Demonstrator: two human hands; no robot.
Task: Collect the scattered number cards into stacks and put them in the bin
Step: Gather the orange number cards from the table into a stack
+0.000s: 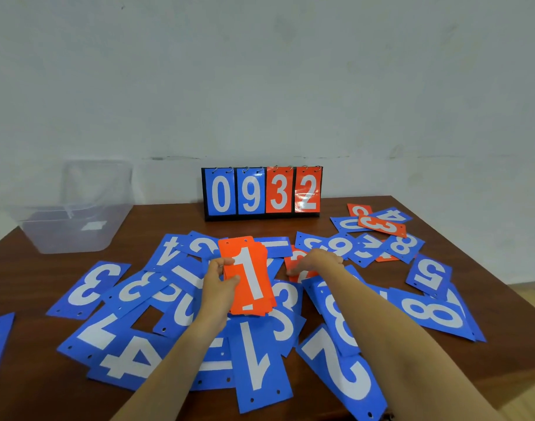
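orange stack (248, 278) gripped by the left hand (219, 281) at frame centre, right hand (319, 261) on a loose orange card (290, 262) beside it — pinched or not, i cannot tell — best slid free and squared on top; bin (78, 235) mid-left.

Blue cards (254, 369), white numerals, on dark brown table (32, 375); orange stack (249, 278) showing white 1; clear bin (75, 226); scoreboard (261, 194) half blue, half orange.
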